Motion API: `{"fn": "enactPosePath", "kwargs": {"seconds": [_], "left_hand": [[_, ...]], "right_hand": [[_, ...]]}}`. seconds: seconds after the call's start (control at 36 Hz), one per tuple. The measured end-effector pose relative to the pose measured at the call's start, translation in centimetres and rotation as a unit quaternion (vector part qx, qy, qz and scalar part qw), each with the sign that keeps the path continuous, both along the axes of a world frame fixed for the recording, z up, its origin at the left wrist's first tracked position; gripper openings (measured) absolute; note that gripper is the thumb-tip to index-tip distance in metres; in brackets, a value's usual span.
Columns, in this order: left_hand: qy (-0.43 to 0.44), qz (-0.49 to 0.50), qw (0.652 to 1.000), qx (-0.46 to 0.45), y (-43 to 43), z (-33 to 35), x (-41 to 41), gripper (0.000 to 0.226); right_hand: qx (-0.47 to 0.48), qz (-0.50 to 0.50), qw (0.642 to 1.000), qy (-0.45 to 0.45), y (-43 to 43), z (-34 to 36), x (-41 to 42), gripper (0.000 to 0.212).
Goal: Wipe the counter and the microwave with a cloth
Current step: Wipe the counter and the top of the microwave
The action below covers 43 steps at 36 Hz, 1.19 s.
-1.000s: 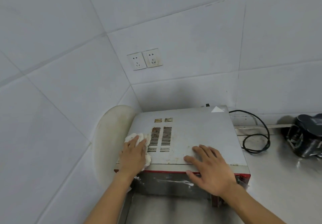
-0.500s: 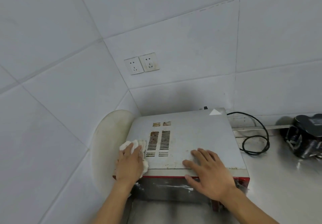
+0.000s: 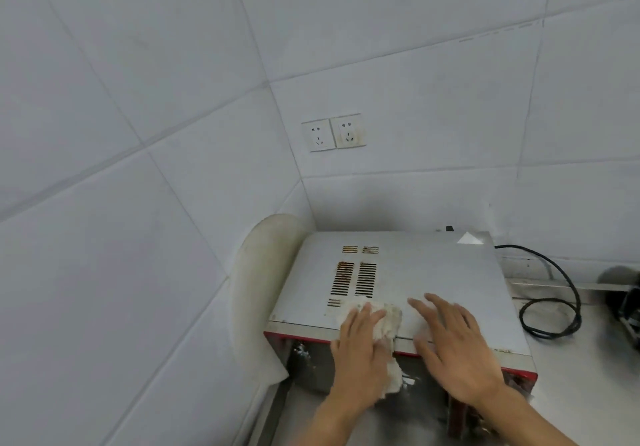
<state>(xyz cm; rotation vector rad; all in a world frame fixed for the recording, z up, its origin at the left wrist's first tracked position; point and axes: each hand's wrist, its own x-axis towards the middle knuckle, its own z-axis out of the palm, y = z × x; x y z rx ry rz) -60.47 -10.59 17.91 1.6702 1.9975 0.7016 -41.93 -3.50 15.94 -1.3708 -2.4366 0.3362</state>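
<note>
The left hand (image 3: 362, 352) lies flat, fingers spread, pressing a crumpled white cloth (image 3: 389, 327) against the front edge of the microwave (image 3: 426, 272), and the cloth spills over that edge, hanging down across the dark door. The hand is open and pushing down rather than clutching; the cloth bulges out past the fingertips and along the thumb side. Just beside it, the right hand (image 3: 460, 348) rests palm-down and open on the grey metal top, fingers fanned toward the wall, holding nothing. The two hands sit close together, the cloth between them.

The microwave stands in the corner on the steel tabletop (image 3: 585, 376), with a red trim line along its front. Rows of vent slots (image 3: 356, 277) run across the left half of its top (some with rusty brown staining around them), and the cloth's upper edge reaches the lowest slots. A pale round board (image 3: 263, 279) leans upright between the microwave's left side and the tiled wall. Up on the wall, a pair of white sockets (image 3: 333, 132) sits side by side. To the right, a black power cord (image 3: 554, 310) loops on the tabletop, and a dark appliance (image 3: 627, 303) is cut off at the frame's edge
</note>
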Motion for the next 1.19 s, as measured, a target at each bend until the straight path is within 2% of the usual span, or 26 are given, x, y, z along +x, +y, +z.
{"fn": "enactPosePath", "kwargs": {"seconds": [0.08, 0.14, 0.19, 0.25, 0.28, 0.36, 0.39, 0.47, 0.53, 0.61, 0.67, 0.75, 0.92, 1.0, 1.08, 1.19], "left_hand": [[-0.126, -0.012, 0.991, 0.045, -0.7, 0.4, -0.6, 0.057], [-0.144, 0.001, 0.986, 0.087, -0.9, 0.1, -2.1, 0.056], [-0.103, 0.037, 0.986, 0.127, -0.8, -0.6, -4.2, 0.051], [-0.009, 0.069, 0.986, 0.149, -0.3, -1.7, -6.4, 0.041], [0.040, 0.072, 0.987, 0.138, 0.0, -2.0, -7.2, 0.037], [0.157, 0.013, 0.987, 0.028, 0.9, -2.4, -8.2, 0.070], [0.187, -0.006, 0.982, 0.000, 1.1, -2.7, -8.3, 0.073], [0.258, -0.038, 0.965, 0.002, 1.2, -3.9, -8.3, 0.058], [0.255, -0.033, 0.966, 0.009, 1.3, -4.3, -8.4, 0.062], [0.243, -0.050, 0.969, -0.014, 1.2, -4.7, -8.8, 0.085], [0.253, -0.058, 0.966, -0.007, 1.2, -4.4, -8.8, 0.083], [0.244, -0.065, 0.967, -0.024, 1.3, -4.5, -8.8, 0.082], [0.255, -0.057, 0.965, -0.034, 1.0, -4.4, -8.5, 0.084], [0.255, -0.062, 0.965, -0.030, 0.8, -4.5, -8.7, 0.082], [0.243, -0.061, 0.968, -0.021, 0.9, -4.7, -8.8, 0.083], [0.236, -0.055, 0.970, -0.021, 0.9, -4.7, -8.7, 0.084]], "right_hand": [[0.025, -0.015, 0.997, 0.069, -0.8, 1.1, -1.7, 0.059], [0.052, 0.022, 0.998, 0.042, -1.8, 1.6, -4.0, 0.059], [0.033, 0.055, 0.998, -0.017, -3.0, 1.9, -6.6, 0.060], [0.008, 0.043, 0.997, -0.056, -3.8, 1.5, -9.1, 0.061], [-0.006, 0.034, 0.997, -0.066, -4.0, 1.2, -10.1, 0.063], [-0.021, 0.016, 0.995, -0.095, -4.0, 0.8, -11.4, 0.061], [-0.022, 0.016, 0.995, -0.099, -4.0, 1.3, -11.4, 0.060], [-0.032, 0.045, 0.992, -0.110, -3.5, 2.2, -10.5, 0.056], [-0.019, 0.065, 0.990, -0.122, -2.8, 2.0, -8.9, 0.059], [-0.028, 0.070, 0.989, -0.126, -2.2, 1.1, -5.5, 0.057], [-0.025, 0.061, 0.992, -0.104, -2.0, 1.9, -3.4, 0.064], [-0.072, 0.026, 0.995, -0.069, -1.4, 3.3, -3.1, 0.078], [-0.048, 0.019, 0.992, -0.115, -1.1, 1.5, -6.4, 0.068], [-0.030, 0.076, 0.988, -0.132, -1.2, 1.9, -4.7, 0.064], [-0.057, 0.108, 0.984, -0.131, -1.8, 2.9, -2.7, 0.066], [-0.126, -0.023, 0.990, -0.053, 0.4, 4.0, -1.4, 0.052]]}}
